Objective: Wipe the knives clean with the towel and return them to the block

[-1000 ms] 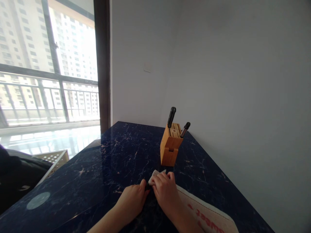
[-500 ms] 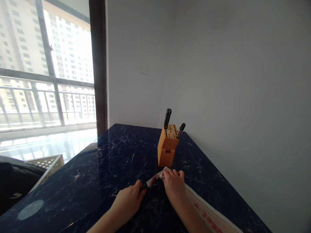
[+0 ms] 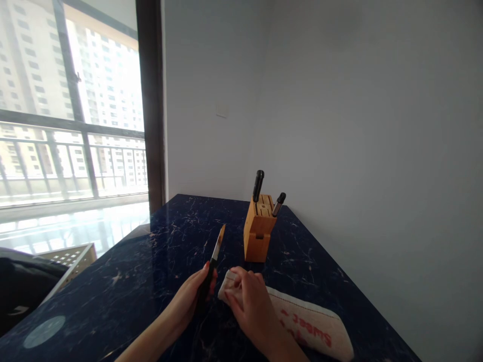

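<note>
Left hand (image 3: 194,291) with a slim black-handled steel knife (image 3: 215,255), right hand (image 3: 251,304) with a pale cloth bearing red lettering (image 3: 317,327).
The left fingers are wrapped round the knife's handle, holding the blade tilted upward and away, its tip above the dark-blue, marble-patterned bench (image 3: 184,231) and apart from the cloth. The right fingers are bunched together on one end of the cloth, pinching a fold, while the rest spreads rightward over the bench beyond the wrist. Just past the right hand, an upright light-brown wooden knife block (image 3: 257,231) carries a black handle (image 3: 258,186) at its left side and a black-and-silver handle (image 3: 278,204) at its right. A flat, pale round patch (image 3: 44,332) shows on the bench at far left, near a cream perforated container (image 3: 87,256).
</note>
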`<action>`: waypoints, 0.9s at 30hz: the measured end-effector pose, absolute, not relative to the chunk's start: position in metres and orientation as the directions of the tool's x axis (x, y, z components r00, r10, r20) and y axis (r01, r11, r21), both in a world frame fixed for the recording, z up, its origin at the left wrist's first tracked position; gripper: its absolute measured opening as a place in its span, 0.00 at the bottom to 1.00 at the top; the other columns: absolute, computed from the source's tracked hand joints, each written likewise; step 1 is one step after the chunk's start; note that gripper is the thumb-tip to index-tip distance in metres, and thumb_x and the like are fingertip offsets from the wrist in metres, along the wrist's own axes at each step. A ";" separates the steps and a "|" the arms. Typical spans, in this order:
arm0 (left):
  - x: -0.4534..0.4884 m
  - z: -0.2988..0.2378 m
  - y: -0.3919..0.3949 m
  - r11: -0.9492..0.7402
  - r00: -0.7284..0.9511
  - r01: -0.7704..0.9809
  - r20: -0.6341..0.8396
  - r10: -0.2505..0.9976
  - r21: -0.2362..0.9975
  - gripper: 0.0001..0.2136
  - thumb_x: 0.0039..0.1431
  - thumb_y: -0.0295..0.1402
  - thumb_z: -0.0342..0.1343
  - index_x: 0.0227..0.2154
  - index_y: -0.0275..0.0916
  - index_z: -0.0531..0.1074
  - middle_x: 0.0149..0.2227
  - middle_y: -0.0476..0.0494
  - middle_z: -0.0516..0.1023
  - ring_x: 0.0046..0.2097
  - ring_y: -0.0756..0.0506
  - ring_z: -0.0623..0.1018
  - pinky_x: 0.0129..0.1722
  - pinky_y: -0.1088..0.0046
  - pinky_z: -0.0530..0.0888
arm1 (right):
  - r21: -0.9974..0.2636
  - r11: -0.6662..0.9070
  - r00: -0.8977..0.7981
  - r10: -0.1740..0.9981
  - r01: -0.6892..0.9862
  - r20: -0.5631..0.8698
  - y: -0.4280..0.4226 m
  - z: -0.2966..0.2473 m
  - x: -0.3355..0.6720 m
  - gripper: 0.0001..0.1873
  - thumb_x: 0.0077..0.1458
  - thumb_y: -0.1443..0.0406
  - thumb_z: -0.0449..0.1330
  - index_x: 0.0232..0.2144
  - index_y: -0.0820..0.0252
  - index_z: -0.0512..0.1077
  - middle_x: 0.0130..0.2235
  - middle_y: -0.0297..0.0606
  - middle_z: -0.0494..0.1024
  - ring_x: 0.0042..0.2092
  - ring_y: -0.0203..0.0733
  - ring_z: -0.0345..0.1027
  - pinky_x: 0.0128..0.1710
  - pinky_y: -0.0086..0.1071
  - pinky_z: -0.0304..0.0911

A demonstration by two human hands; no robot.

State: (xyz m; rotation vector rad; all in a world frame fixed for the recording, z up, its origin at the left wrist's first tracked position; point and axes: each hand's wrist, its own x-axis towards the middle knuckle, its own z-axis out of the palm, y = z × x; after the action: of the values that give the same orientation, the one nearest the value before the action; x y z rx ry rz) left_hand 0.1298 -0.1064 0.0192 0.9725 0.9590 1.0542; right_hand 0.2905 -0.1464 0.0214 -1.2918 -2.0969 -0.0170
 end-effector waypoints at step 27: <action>0.125 0.005 -0.095 0.004 0.111 -0.150 0.013 0.994 0.989 0.19 0.49 0.45 0.56 0.42 0.41 0.73 0.42 0.47 0.76 0.41 0.46 0.73 0.30 0.79 0.67 | -0.122 0.168 -0.087 0.864 0.978 0.496 -0.126 0.008 0.313 0.08 0.46 0.74 0.54 0.29 0.57 0.66 0.31 0.34 0.72 0.36 0.42 0.60 0.37 0.38 0.45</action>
State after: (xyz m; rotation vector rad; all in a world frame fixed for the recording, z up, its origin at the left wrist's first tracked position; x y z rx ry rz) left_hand 0.1250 -0.0951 0.0048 1.1526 1.0153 1.1979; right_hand 0.3132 -0.1259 0.0078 -1.7381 -1.9951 -0.3327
